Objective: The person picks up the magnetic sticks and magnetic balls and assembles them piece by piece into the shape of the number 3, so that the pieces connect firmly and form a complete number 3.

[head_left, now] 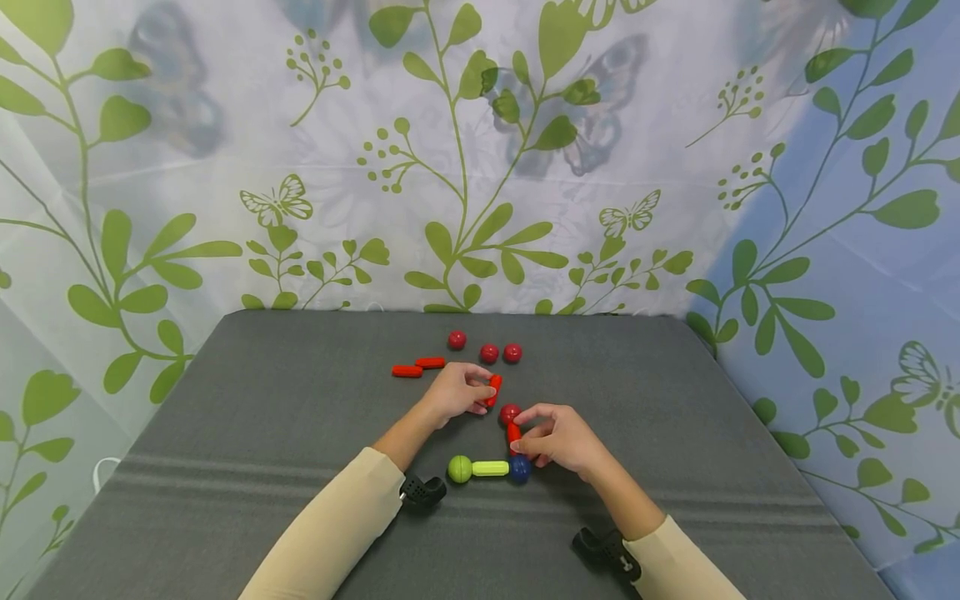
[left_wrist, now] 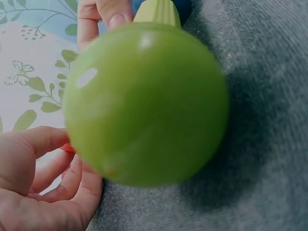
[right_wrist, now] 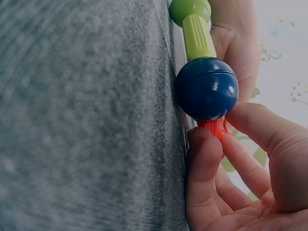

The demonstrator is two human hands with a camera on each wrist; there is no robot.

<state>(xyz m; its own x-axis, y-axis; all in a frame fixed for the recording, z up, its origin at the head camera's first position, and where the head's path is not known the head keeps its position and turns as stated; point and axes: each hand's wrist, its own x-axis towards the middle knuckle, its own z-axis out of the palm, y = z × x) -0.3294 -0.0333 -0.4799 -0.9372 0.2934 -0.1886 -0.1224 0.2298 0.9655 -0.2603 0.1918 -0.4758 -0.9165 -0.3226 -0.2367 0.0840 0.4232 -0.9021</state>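
My left hand [head_left: 456, 392] pinches a short red rod [head_left: 493, 389] between thumb and fingers, tilted over the table. Close by on the right, my right hand [head_left: 564, 437] grips a second red rod [head_left: 513, 437] that runs between a red ball [head_left: 509, 414] and a dark blue ball [head_left: 519, 468]. From the blue ball a yellow-green ribbed rod [head_left: 491, 468] leads left to a green ball [head_left: 460, 468], making an L-shaped chain. The green ball [left_wrist: 147, 103] fills much of the left wrist view, hiding most of the left hand's rod. In the right wrist view, fingertips [right_wrist: 204, 144] touch the red rod just below the blue ball.
Behind the hands, two loose red rods [head_left: 407, 371] lie end to end at the left. Three loose red balls [head_left: 489, 353] sit farther back on the grey cloth-covered table [head_left: 300, 425]. A leaf-patterned curtain [head_left: 337, 150] stands along the back edge.
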